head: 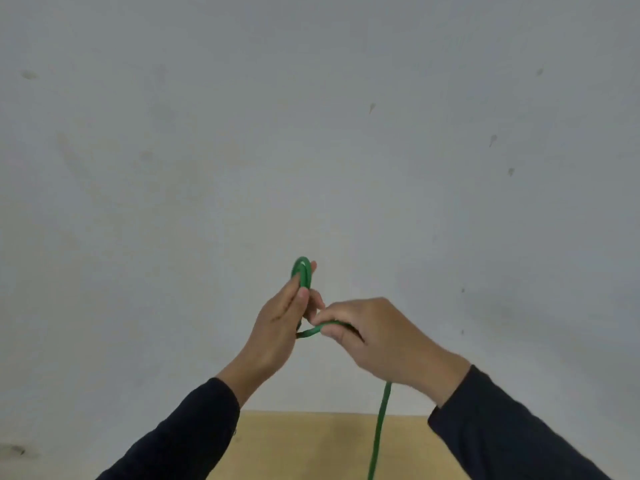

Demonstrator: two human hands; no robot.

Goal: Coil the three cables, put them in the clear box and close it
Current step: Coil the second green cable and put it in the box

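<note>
My left hand (277, 327) is closed around a small coil of the green cable (304, 271), fingers and thumb pinching the loops flat so they cannot spring apart, with the coil's top poking up above my fingertips. My right hand (377, 337) is curled shut on the strand just beside it, guiding the next turn in while the free length hangs down past the wooden table (311, 445). The clear box and the other two cables are out of view.

Soft even light, faint shadows, slightly blurry overall, wide-angle bending at edges
</note>
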